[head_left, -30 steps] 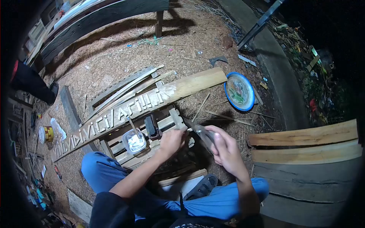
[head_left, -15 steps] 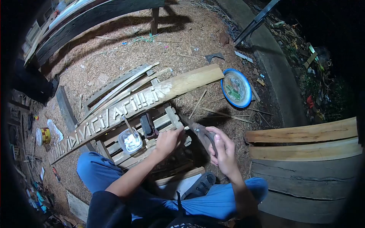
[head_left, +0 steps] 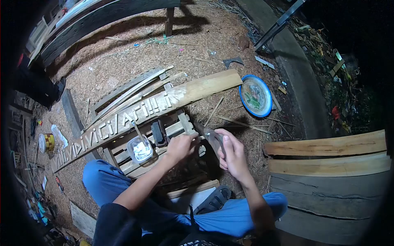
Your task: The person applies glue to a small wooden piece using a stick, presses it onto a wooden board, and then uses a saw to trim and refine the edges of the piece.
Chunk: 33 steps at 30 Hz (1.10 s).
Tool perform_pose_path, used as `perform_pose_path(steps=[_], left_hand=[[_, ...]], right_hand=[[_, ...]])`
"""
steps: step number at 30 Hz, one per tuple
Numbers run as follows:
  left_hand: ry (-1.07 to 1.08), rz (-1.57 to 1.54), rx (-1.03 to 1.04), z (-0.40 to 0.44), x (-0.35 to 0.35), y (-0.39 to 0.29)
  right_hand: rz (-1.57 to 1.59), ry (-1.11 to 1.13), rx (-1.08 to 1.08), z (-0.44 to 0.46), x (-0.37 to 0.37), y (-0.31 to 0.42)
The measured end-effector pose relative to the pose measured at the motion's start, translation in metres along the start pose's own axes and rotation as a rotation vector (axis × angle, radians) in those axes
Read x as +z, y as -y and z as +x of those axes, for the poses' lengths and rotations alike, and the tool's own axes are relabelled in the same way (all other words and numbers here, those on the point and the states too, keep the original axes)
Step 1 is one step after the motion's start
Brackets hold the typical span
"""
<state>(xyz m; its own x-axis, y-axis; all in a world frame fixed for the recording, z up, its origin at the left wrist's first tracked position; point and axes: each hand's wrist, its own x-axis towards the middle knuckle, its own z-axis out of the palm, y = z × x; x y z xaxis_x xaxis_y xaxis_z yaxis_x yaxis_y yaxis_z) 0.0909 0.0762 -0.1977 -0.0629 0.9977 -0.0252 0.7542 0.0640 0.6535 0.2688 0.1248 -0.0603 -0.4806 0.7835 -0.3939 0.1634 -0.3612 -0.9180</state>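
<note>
My right hand [head_left: 233, 153] is closed around a dark, flat, blade-like tool [head_left: 212, 141], which slants up and left towards a low slatted wooden stand [head_left: 185, 122]. The tool's exact kind is unclear. Beside the stand's right end, my left hand [head_left: 179, 146] is curled closed, its fingertips close to the tool; whatever it grips is hidden. Left of that hand, a dark block [head_left: 157, 132] and a clear tub [head_left: 137, 158] of white stuff with a stick in it rest on the slats. Just beyond lies a long board [head_left: 207, 87] carved with raised letters.
A blue-rimmed basin [head_left: 269, 107] sits beyond the right hand. Broad planks [head_left: 328, 167] lie at the right. Thin wood strips [head_left: 127, 92] lie behind the carved board. A yellow-patterned can [head_left: 47, 142] stands at left. A heavy bench [head_left: 106, 25] and another person's dark-clothed leg [head_left: 37, 86] are farther back.
My right hand has shifted slightly left and up with the tool. My left hand has moved slightly left. The board and the items on the stand stay put.
</note>
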Motion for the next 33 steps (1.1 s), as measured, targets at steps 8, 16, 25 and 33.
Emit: perform_pose_path(steps=[8,16,25,33], left_hand=[[0.155,0.096,-0.042,-0.010,0.010,-0.006],[-0.117,0.064,0.138,-0.012,0.000,0.007],[-0.238,0.019,0.201,-0.007,-0.011,0.005],[-0.057,0.091,0.133,-0.012,-0.009,0.013]], right_hand=[[0.038,-0.025,0.033,-0.004,-0.002,-0.007],[-0.022,-0.129,-0.247,-0.032,-0.013,0.018],[-0.027,-0.148,-0.280,-0.032,-0.005,0.014],[0.046,-0.131,-0.223,-0.028,-0.001,0.004]])
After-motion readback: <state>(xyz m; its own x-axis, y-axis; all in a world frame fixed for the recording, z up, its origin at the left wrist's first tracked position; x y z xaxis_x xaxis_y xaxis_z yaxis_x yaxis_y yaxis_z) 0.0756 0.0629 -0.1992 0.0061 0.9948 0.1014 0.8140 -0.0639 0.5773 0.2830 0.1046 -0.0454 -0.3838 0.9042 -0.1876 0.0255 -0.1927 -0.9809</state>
